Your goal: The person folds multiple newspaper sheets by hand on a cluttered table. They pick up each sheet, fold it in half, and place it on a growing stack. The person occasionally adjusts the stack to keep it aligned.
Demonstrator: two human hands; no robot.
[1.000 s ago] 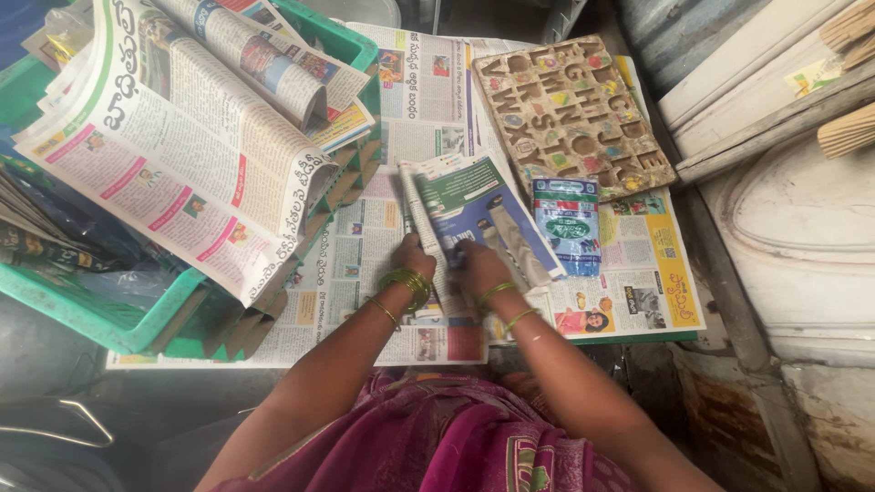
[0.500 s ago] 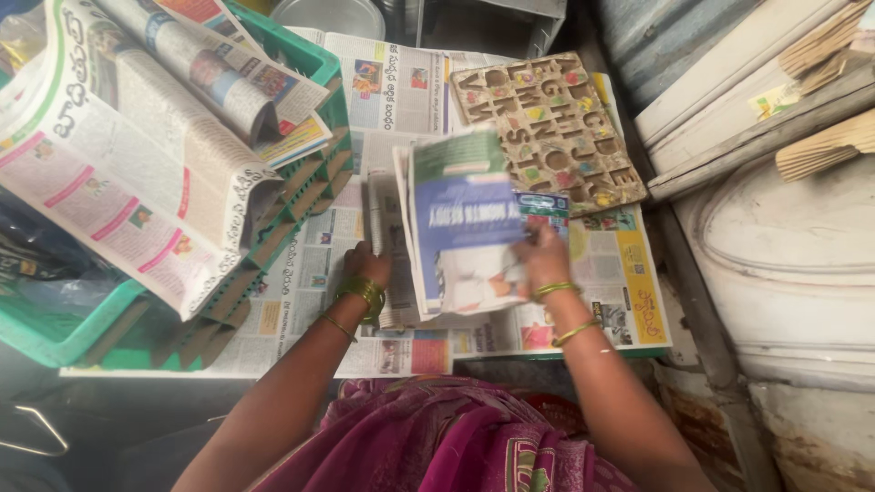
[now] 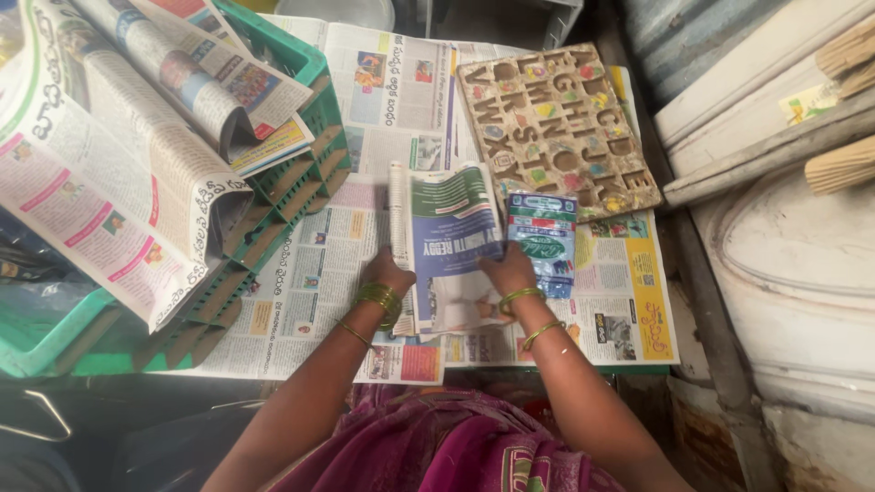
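Between left hand (image 3: 387, 271) and right hand (image 3: 508, 271), both gripping it: a folded blue-green-white newspaper section (image 3: 449, 241).

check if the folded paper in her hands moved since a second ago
Yes: the folded paper now lies closer to the wooden letter board.

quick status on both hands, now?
Left hand: closed on the left edge of the folded newspaper.
Right hand: fingers on the same paper's right edge, beside the plastic packet; full grip cannot be told.
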